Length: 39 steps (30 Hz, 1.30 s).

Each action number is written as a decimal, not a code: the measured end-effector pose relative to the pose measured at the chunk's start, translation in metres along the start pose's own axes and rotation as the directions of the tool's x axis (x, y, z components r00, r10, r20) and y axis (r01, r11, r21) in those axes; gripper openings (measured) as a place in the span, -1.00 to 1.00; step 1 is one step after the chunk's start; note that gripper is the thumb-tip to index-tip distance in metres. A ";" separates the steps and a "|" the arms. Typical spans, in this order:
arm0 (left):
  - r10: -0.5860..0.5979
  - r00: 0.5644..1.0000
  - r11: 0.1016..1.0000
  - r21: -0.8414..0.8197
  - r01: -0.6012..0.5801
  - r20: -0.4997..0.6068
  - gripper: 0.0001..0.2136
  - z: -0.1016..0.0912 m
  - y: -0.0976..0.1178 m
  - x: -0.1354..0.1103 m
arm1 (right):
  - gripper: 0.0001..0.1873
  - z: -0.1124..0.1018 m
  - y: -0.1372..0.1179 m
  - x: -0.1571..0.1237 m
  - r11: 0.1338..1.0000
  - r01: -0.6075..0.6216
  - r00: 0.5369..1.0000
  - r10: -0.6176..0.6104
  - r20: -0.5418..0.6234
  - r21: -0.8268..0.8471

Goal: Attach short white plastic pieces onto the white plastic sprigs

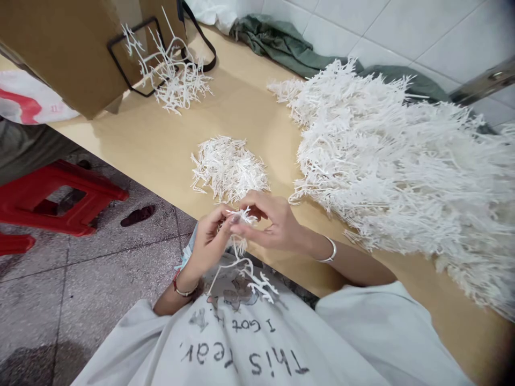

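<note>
My left hand (pixel 212 241) and my right hand (pixel 273 222) meet at the table's near edge. Between them is a white branched plastic sprig (pixel 257 279), pinched at its tufted upper end by both hands. Its thin curved stem and forked tips hang down in front of my shirt. The fingertips partly hide the tuft, so the exact grip of each finger is unclear. Just beyond my fingers lies a small heap of short white sprig pieces (pixel 229 169). A far larger pile of white sprigs (pixel 394 155) spreads to the right of my right forearm.
Several joined white branches (pixel 177 75) rest against a black wire frame (pixel 116 59) beside a cardboard box (pixel 80 48). Dark green cloth (pixel 277 45) lies along the tiled wall. A red stool (pixel 60 198) and a dark shoe (pixel 138 215) are on the floor at left.
</note>
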<state>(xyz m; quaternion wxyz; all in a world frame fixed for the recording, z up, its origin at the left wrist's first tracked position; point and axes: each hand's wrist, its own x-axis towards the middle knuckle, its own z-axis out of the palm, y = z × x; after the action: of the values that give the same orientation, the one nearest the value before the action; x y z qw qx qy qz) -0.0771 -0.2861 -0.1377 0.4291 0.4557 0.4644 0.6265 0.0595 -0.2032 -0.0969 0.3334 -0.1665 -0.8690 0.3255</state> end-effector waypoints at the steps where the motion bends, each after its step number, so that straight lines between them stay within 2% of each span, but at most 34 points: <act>1: -0.014 1.000 1.000 -0.021 0.015 0.007 -0.79 0.000 -0.001 0.001 | -0.76 -0.001 0.000 0.000 0.999 0.016 1.000 -0.016 0.002 -0.042; 5: -0.116 0.993 0.982 -0.150 0.114 0.000 -0.76 0.001 -0.003 0.001 | -0.80 -0.002 0.003 0.000 0.968 0.153 0.988 -0.151 0.025 -0.200; 7: -0.122 0.993 0.980 -0.161 0.120 -0.004 -0.77 0.003 -0.002 0.001 | -0.82 -0.002 0.004 0.000 0.944 0.202 0.975 -0.218 -0.034 -0.262; 10: -0.064 0.998 0.991 -0.119 0.062 -0.012 -0.78 0.006 0.000 -0.001 | -0.87 0.001 0.004 -0.003 0.930 0.211 0.955 -0.261 -0.138 -0.300; 13: 0.004 0.999 0.997 -0.076 -0.007 -0.046 -0.80 0.010 0.000 -0.004 | -0.84 0.006 0.001 -0.006 0.947 0.194 0.942 -0.252 -0.220 -0.254; 15: 0.055 0.997 0.997 -0.042 -0.057 -0.059 -0.83 0.011 -0.001 -0.006 | -0.76 0.008 -0.002 -0.006 0.982 0.121 0.955 -0.156 -0.252 -0.148; 17: 0.103 0.994 0.995 0.006 -0.102 -0.048 -0.84 0.010 -0.002 -0.008 | -0.70 0.006 -0.004 -0.005 0.999 -0.012 0.978 0.003 -0.208 -0.042; 19: 0.136 0.990 0.989 0.063 -0.134 -0.025 -0.84 0.009 -0.003 -0.008 | -0.80 0.002 -0.006 -0.003 0.990 -0.138 0.988 0.138 -0.071 0.007; 21: 0.170 0.985 0.979 0.112 -0.168 -0.009 -0.86 0.008 -0.003 -0.008 | -0.90 -0.003 -0.007 0.000 0.974 -0.220 0.972 0.215 0.091 0.052; 24: 0.218 0.976 0.967 0.137 -0.216 -0.004 -0.87 0.007 -0.003 -0.008 | -0.73 -0.008 -0.007 0.003 0.925 -0.322 0.931 0.271 0.245 0.201; 27: 0.186 0.982 0.977 0.109 -0.182 -0.023 -0.83 0.006 -0.002 -0.007 | -0.73 -0.008 -0.007 0.002 0.895 -0.341 0.925 0.266 0.270 0.288; 30: 0.100 0.994 0.989 0.101 -0.104 0.037 -0.80 0.000 0.002 -0.004 | -0.80 -0.006 -0.009 0.002 0.929 -0.262 0.953 0.206 0.222 0.262; 32: 0.072 0.994 0.990 0.115 -0.081 0.083 -0.78 -0.005 0.006 -0.001 | -0.82 -0.006 -0.010 0.002 0.929 -0.256 0.957 0.205 0.204 0.266; 35: 0.004 0.990 0.998 0.057 -0.013 0.141 -0.76 -0.013 0.011 0.003 | -0.80 -0.003 -0.011 0.002 0.829 -0.359 0.928 0.267 0.260 0.429; 37: -0.073 0.968 0.993 -0.073 0.093 0.238 -0.73 -0.017 0.013 0.006 | -0.78 0.000 -0.013 0.001 0.681 -0.431 0.901 0.287 0.327 0.592; 39: -0.135 0.925 0.942 -0.244 0.231 0.356 -0.67 -0.018 0.013 0.007 | -0.77 0.005 -0.016 -0.002 0.515 -0.466 0.885 0.282 0.371 0.720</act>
<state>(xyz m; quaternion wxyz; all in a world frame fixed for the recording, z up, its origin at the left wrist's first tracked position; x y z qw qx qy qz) -0.0978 -0.2853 -0.1270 0.6192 0.4437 0.3318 0.5565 0.0563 -0.2184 -0.0895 0.2010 -0.1504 -0.6056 0.7551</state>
